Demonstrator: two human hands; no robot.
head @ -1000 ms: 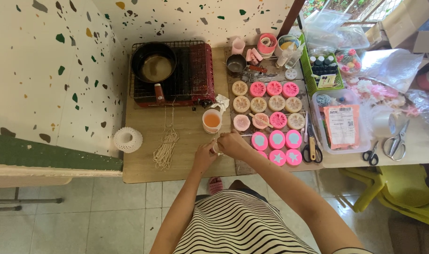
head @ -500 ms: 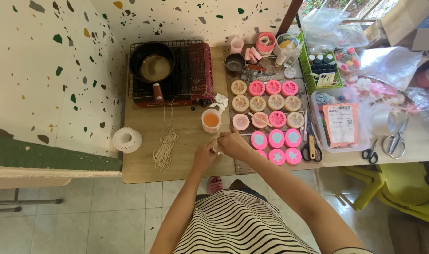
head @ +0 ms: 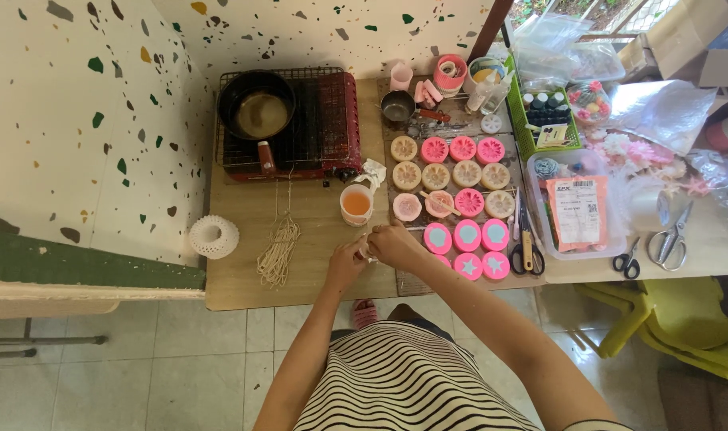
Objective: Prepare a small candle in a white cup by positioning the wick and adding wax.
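Note:
My left hand [head: 346,264] and my right hand [head: 392,243] meet over the front of the wooden table [head: 244,283], fingers closed together on a small pale object [head: 367,251] between them; what it is stays hidden. Just beyond stands a cup of orange liquid [head: 356,204]. To the right lie round pink and cream silicone moulds [head: 451,199] in rows, some with pale blue shell and star shapes [head: 467,249].
A red portable stove [head: 320,128] with a black pan [head: 258,108] sits at the back left. A bundle of pale wicks [head: 278,249] and a white ribbed holder [head: 213,236] lie left. Scissors [head: 526,239], a clear box [head: 579,211] and bottles crowd the right.
Both hands stay together on the small object, with only slight finger movement. The view has shifted a little.

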